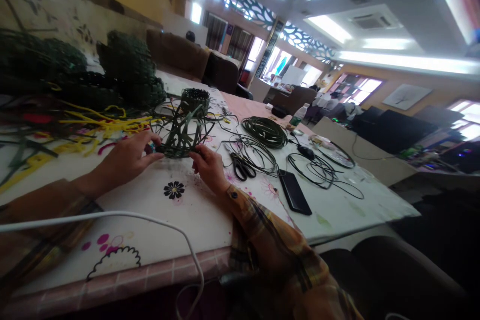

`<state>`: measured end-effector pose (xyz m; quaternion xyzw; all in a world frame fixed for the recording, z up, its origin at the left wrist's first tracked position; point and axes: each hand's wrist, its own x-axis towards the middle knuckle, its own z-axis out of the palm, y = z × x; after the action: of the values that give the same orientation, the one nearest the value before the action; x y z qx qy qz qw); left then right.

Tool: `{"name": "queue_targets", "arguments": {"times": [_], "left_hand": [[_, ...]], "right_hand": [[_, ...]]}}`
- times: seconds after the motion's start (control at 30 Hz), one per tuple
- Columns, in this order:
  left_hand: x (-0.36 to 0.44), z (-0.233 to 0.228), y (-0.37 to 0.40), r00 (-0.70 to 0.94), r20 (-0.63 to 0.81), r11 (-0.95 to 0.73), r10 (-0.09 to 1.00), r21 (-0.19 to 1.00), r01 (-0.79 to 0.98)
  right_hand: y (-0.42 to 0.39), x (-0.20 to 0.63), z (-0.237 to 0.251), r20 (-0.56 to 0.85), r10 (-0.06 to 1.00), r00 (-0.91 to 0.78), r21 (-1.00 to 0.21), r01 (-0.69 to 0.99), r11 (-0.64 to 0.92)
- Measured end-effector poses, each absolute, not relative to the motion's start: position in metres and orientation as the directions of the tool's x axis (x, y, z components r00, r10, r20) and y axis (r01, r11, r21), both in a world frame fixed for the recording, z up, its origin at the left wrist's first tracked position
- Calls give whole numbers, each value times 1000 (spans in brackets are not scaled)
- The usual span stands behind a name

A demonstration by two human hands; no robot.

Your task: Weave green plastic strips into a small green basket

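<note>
A partly woven basket (180, 142) of dark green flat strips sits on the table in front of me, its loose strip ends sticking up and outward. My left hand (125, 162) pinches its left edge between thumb and fingers. A small bluish-white item (150, 147) shows at those fingers, too blurred to name. On the other side, my right hand (209, 166) has its fingers closed on the basket's lower right edge. Just behind stands a finished-looking woven green cylinder (195, 101). Black-handled scissors (243, 166) lie to the right of my right hand.
Coiled green strips (265, 131) and a black phone-like slab (295, 192) lie to the right, near a plastic bottle (299, 116). Yellow strips (101, 122) and dark green woven pieces (127, 65) are heaped at left. A white cable (150, 217) crosses in front of me.
</note>
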<state>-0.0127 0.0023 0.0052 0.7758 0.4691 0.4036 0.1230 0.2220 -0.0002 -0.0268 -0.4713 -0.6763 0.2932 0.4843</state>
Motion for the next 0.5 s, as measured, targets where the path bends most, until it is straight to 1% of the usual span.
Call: {"name": "queue_targets", "arguments": {"times": [0.03, 0.1, 0.13, 0.17, 0.2, 0.27, 0.37, 0.5], "left_hand": [[-11, 6, 1, 209, 476, -502, 854, 654, 566], [-9, 8, -2, 144, 378, -404, 915, 830, 384], [-8, 8, -2, 112, 325, -344, 939, 897, 279], [-8, 8, -3, 88, 280, -292, 956, 939, 181], [-7, 7, -2, 75, 246, -253, 966, 962, 104], [-7, 6, -1, 69, 213, -215, 974, 976, 24], [-7, 5, 1, 89, 221, -224, 971, 974, 30], [-7, 5, -1, 104, 302, -310, 948, 949, 62]], "right_hand": [[0, 222, -26, 380, 921, -89, -849, 363, 385], [0, 223, -26, 378, 920, -98, -835, 393, 385], [-1, 223, -25, 376, 921, -103, -828, 409, 384], [-1, 223, -24, 373, 921, -110, -822, 421, 383], [-1, 223, -24, 371, 921, -116, -820, 425, 384], [-3, 223, -23, 372, 920, -126, -820, 419, 389], [-5, 222, -21, 372, 920, -127, -829, 400, 391], [-7, 221, -21, 338, 936, -101, -852, 390, 350]]}}
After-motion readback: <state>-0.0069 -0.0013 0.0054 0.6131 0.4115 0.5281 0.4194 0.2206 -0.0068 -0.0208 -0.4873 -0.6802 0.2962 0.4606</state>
